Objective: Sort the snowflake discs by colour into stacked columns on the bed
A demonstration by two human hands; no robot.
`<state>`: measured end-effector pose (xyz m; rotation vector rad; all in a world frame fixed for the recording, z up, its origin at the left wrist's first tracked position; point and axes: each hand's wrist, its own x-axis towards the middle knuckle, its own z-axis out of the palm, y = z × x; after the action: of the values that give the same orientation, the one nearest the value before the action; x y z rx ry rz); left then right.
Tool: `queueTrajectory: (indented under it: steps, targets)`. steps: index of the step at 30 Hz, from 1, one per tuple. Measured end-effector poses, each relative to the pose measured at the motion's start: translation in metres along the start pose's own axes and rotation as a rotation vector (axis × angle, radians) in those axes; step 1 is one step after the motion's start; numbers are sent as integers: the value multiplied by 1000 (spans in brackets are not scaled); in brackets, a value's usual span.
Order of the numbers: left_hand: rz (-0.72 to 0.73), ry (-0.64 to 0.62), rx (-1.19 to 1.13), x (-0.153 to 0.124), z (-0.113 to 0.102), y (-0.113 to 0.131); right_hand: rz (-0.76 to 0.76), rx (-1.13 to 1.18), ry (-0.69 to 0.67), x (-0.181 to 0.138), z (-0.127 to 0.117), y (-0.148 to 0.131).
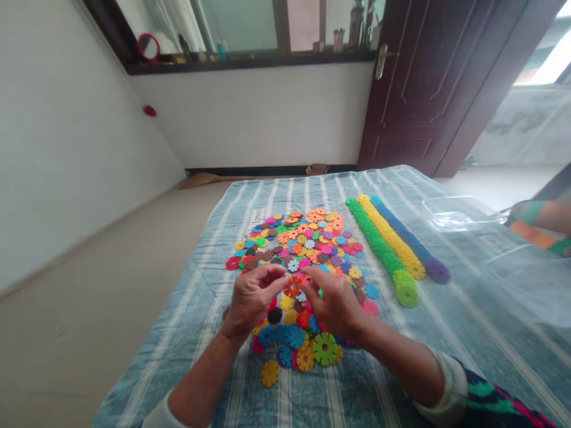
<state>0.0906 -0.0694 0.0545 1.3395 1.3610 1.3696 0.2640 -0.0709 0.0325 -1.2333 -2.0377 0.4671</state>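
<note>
Both hands meet over a loose pile of notched plastic discs (306, 359) in many colours. My left hand (252, 295) is closed in a pinch, its thumb and forefinger at the left edge of an orange-red notched disc (293, 286). From the right, my right hand (335, 302) comes close to the same disc with curled fingers; what its fingertips hold is too small to make out. A light green disc (325, 348) and a yellow disc (270, 373) lie at the near side of the pile.
Right of the pile lie long rows of stacked discs: green (377, 244), yellow (392, 241) and blue (397, 235), the blue ending in purple. Clear plastic boxes (464, 221) stand farther right by another person's patterned clothing (535, 220). A striped cloth (191, 333) covers the surface.
</note>
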Motion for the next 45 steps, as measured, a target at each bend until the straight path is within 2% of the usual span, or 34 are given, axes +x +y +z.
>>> queueTrajectory:
  steps: [7, 13, 19, 24, 27, 30, 35, 39, 45]
  targets:
    - [-9, -28, 27, -3, 4, -5, 77, 72, -58, 2, 0, 0]
    - [39, -101, 177, 5, -5, -7, 127, 159, -15, 8, -5, 8]
    - [50, -373, 516, 18, -30, -1, 212, 232, 48, 17, -11, 28]
    - [42, -422, 620, 20, -44, 0, 312, 458, -28, 17, -9, 32]
    - [-23, -548, 766, 20, -49, 2, 376, 567, -75, 16, -9, 28]
    - [-34, -664, 933, 19, -49, 4, 392, 597, -51, 15, -9, 27]
    - [19, -675, 1118, 17, -44, 11, 357, 547, -23, 16, -8, 34]
    - [30, -655, 1164, 16, -40, 14, 312, 459, -16, 16, -8, 37]
    - [16, -587, 1115, 19, -43, 8, 151, 86, 0, 12, -6, 31]
